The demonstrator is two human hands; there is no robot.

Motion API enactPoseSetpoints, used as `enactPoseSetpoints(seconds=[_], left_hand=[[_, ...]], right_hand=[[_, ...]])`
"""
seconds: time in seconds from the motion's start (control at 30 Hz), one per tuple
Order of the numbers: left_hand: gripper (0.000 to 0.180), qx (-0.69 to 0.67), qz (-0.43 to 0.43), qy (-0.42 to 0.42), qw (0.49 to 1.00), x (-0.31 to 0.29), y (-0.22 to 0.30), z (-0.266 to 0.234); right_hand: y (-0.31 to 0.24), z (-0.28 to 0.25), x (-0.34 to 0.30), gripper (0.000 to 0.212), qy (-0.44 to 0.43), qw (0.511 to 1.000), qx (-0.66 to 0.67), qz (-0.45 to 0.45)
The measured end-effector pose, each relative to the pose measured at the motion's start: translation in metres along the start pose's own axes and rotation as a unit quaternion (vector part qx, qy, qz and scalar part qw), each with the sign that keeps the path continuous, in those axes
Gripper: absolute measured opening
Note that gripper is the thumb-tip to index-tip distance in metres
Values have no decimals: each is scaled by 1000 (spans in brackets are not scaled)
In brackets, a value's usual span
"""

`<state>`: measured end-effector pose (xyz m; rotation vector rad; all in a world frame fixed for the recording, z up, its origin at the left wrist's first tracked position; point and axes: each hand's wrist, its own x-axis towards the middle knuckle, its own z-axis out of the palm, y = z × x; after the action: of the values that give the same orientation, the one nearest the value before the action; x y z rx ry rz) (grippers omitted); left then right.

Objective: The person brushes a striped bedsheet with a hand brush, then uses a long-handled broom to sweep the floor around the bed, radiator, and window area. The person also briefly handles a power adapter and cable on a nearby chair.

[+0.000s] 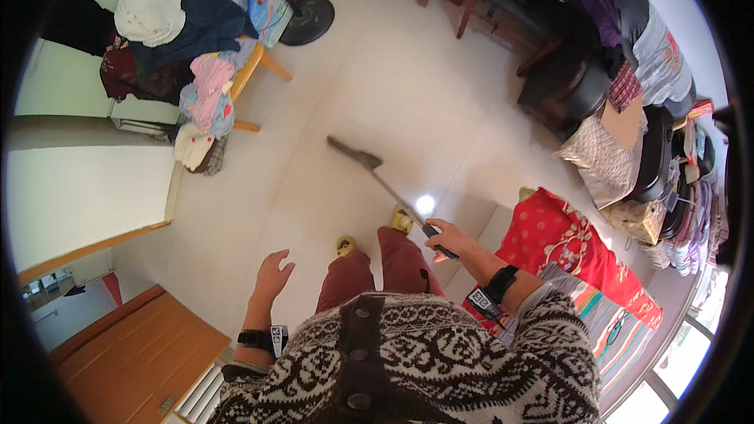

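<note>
A broom (397, 192) with a dark, narrow head and a thin metal handle slants across the pale tiled floor ahead of my feet. My right hand (449, 238) is closed around the black grip at the handle's upper end. The broom head (355, 152) is down at the floor, a little left of the middle. Off to the left, my left hand (272, 273) hangs open, its fingers slightly bent and apart, touching nothing. Below the hands are my yellow shoes (345, 246) and dark red trousers.
At the left stands a wooden-legged seat (250, 74) piled with clothes, near a round black base (308, 21). Dark armchairs (565, 82) line the right. A red patterned cloth (558, 239) covers something close to my right arm. A wooden door (141, 353) is at the lower left.
</note>
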<state>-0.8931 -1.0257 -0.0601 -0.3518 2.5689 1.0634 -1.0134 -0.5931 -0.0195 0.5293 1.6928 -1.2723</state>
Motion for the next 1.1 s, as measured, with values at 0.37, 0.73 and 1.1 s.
enactPoseSetpoints(seconds=[0.37,0.73,1.1], left_hand=[[38,-31,6,2,1000,84,56,-21],[37,-23,-12,14,1000,231,84,-82],[39,-66,-107,7,992,280,105,-106]], right_hand=[[-135,-74,47,63,33,996,55,-66],[-361,-199,192,47,210,971,66,-97],[-297,-167,179,71,114,952,-285,22]])
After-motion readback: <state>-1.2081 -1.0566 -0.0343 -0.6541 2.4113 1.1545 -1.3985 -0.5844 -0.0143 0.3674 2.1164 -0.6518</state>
